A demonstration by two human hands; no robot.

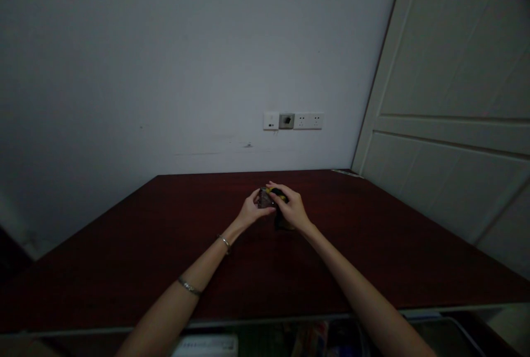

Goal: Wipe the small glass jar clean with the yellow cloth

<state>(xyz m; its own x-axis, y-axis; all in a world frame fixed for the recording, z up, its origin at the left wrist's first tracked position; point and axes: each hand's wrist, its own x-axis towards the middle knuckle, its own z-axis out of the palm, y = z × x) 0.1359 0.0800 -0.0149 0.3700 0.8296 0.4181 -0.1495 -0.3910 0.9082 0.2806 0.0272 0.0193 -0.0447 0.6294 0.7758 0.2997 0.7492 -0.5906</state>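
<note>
My left hand (pixel 252 211) is closed around the left side of a small greyish-brown object (pixel 265 200), with the thumb along its lower edge. The object has a few shiny spots, but its kind is too dark and small to make out. From the other side, my right hand (pixel 293 208) grips a black-and-yellow piece (pixel 278 193) that touches the greyish-brown object's upper right. Whether the two are one thing I cannot tell. Below my right palm lies a dark item (pixel 282 221) on the table, partly hidden by the hand.
The dark red table (pixel 165 224) reaches back to a pale wall with a row of sockets (pixel 308 121). A white panelled door (pixel 447 147) borders the right side. Below the front edge, a white box (pixel 206 346) and other things sit in an open space.
</note>
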